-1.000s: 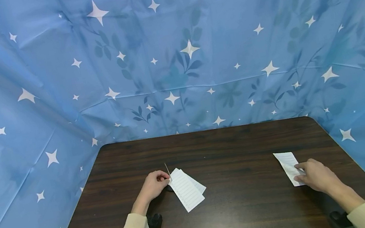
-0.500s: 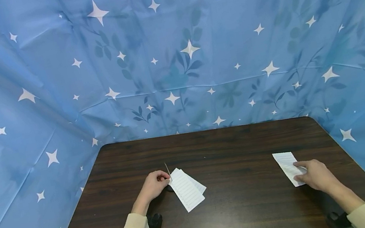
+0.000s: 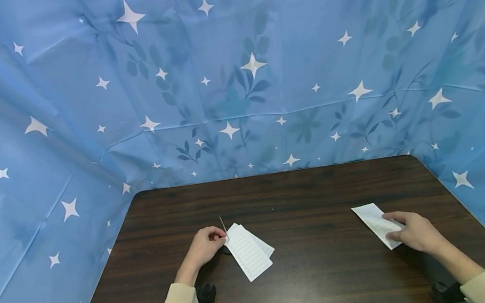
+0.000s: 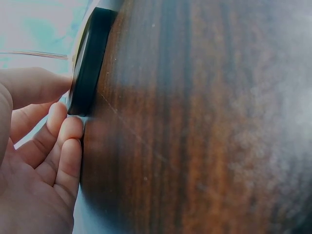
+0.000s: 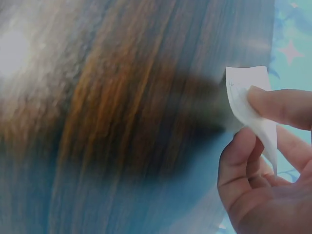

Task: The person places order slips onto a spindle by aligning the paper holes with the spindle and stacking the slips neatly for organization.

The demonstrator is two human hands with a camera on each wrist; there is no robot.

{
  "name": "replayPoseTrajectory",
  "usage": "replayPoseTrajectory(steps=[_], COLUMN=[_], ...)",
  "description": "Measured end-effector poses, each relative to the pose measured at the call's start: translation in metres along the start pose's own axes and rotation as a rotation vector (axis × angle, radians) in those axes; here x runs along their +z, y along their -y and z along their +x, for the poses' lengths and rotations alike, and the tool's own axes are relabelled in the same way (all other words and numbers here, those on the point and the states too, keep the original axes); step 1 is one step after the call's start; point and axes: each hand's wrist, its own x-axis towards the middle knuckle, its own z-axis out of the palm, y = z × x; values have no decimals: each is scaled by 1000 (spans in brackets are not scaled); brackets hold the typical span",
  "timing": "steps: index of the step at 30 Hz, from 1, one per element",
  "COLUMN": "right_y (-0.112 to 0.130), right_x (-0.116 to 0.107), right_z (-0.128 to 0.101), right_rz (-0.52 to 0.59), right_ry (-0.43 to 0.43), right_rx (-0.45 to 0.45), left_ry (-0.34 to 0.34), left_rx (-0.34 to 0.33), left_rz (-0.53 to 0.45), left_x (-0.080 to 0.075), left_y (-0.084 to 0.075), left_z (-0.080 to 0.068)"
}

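A dark wooden table (image 3: 325, 288) carries a thin upright metal spike (image 3: 223, 226) on a black round base (image 4: 89, 63). Two or three lined white paper slips (image 3: 249, 252) sit at the spike's foot, fanned to the right. My left hand (image 3: 216, 239) curls round the base, thumb (image 4: 34, 85) and fingertips (image 4: 68, 129) touching its edge. My right hand (image 3: 390, 228) pinches another lined white slip (image 3: 371, 219) at the table's right; in the right wrist view that slip (image 5: 243, 97) bends between thumb and forefinger, lifted off the wood.
Blue star-patterned cloth (image 3: 228, 67) hangs as a backdrop behind and on both sides of the table. Black wrist-camera mounts (image 3: 206, 293) show at each cream sleeve. Bare dark wood lies between the two hands.
My right hand has taken the slip up from the table, turned it and shifted it a little to the left. The left hand and the spike have stayed still.
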Motion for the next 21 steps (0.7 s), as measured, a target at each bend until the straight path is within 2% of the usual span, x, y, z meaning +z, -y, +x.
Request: replayPoseTrajectory(steps=[12,21], right_y=[6,10], right_x=[6,10], right_z=[1,4], right_rz=[134,148], right_ry=[4,5], right_rx=[1,-14], left_ry=[-2,1], left_rx=[-1,-6], left_rz=[0,9], left_x=[1,0], left_y=[0,1], left_z=[1,1])
